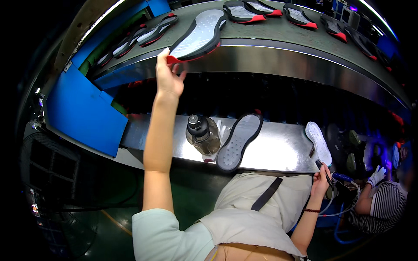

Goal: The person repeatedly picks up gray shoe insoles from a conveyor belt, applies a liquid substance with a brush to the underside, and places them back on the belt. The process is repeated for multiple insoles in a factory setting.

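Note:
My left hand (170, 78) reaches up to the conveyor, its thumb and fingers gripping the red-tipped end of a shoe sole (198, 35). That sole has a pale grey top face and a dark rim, and lies tilted over the belt's near edge. Low on the right, my right hand (321, 180) is closed around a thin dark-handled brush (319, 164). Dark bristles show just left of a white sole (319, 141) on the steel shelf (283, 145). Between my hands, a grey sole with a black rim (239, 141) rests on the same shelf, overhanging its front edge.
Several black, grey and red soles (300, 16) lie along the conveyor belt (261, 31). A dark-capped clear bottle (202, 135) stands on the shelf's left part. A blue machine panel (82, 113) is at left. At right sits another person in a striped top (383, 206), wearing a white glove (377, 175).

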Motion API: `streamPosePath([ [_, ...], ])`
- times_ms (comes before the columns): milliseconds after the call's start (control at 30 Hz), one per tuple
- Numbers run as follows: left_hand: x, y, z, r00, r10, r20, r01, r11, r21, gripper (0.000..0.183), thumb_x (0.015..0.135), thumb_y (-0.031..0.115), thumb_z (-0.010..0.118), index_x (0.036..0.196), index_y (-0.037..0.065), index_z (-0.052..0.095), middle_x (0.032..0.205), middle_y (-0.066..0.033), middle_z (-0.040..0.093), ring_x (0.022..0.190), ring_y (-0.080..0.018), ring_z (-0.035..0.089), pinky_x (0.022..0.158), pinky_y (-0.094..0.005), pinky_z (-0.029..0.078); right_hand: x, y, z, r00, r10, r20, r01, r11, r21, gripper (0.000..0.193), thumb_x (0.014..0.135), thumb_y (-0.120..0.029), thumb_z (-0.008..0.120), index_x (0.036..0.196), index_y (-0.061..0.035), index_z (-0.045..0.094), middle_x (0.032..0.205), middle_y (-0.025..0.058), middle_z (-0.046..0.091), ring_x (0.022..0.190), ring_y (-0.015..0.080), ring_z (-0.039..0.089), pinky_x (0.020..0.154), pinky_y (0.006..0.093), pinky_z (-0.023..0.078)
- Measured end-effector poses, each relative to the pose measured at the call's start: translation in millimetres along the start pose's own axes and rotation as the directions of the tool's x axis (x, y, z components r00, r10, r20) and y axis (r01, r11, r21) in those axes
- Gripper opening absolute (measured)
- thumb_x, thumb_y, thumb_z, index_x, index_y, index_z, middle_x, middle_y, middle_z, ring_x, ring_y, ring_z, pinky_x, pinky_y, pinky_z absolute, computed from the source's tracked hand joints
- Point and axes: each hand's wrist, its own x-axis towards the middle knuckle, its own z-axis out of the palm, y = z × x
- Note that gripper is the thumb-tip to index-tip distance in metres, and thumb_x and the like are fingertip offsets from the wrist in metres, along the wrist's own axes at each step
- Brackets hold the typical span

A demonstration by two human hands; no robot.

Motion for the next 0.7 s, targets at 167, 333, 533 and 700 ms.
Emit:
streamPosePath([
  [167, -16, 20, -7, 0.815, -0.289, 0.503, 0.468, 0.84, -0.274, 0.052, 0.069, -0.003, 0.038, 0.119, -0.018, 0.033, 0.13, -0.0298, 0.036, 0.123, -0.044, 0.034, 0.104, -0.0578, 0.025, -4, 6, 17, 0.999, 0.026, 0.03, -0.028, 0.997, 0.068, 0.023, 0.087, -0.014, 0.058, 0.107, -0.0021, 0.059, 0.078, 0.0002, 0.06, 0.055, 0.0035, 0.048, 0.05, 0.0147, 0.036],
  [333, -36, -20, -50, 0.676, -0.306, 0.67, 0.646, 0.684, -0.339, 0.056, 0.071, 0.003, 0.043, 0.123, -0.014, 0.036, 0.123, -0.0276, 0.046, 0.116, -0.0396, 0.045, 0.1, -0.0515, 0.036, -8, 4, 14, 0.996, 0.063, -0.062, -0.06, 0.997, 0.049, 0.024, 0.086, -0.014, 0.058, 0.107, -0.0018, 0.058, 0.078, 0.0002, 0.06, 0.056, 0.004, 0.049, 0.051, 0.0149, 0.037],
  [533, -39, -35, -94, 0.633, -0.172, 0.755, 0.453, 0.873, -0.18, 0.05, 0.064, 0.004, 0.05, 0.112, -0.012, 0.046, 0.105, -0.0221, 0.056, 0.097, -0.0318, 0.058, 0.09, -0.044, 0.045, 0, -2, 5, 0.999, -0.024, 0.037, 0.023, 1.0, 0.003, 0.021, 0.085, -0.014, 0.06, 0.102, -0.0023, 0.063, 0.071, -0.0019, 0.057, 0.058, 0.0042, 0.051, 0.051, 0.0157, 0.038],
  [700, -86, -75, -106, 0.866, -0.27, 0.421, 0.32, 0.946, -0.052, 0.064, 0.059, 0.012, 0.054, 0.119, -0.009, 0.042, 0.106, -0.0207, 0.057, 0.096, -0.0324, 0.058, 0.091, -0.0431, 0.044, -3, 15, 1, 0.999, 0.037, 0.001, -0.037, 0.994, 0.099, 0.024, 0.083, -0.011, 0.062, 0.104, -0.0002, 0.059, 0.087, 0.0039, 0.062, 0.066, 0.0085, 0.057, 0.056, 0.0191, 0.044],
])
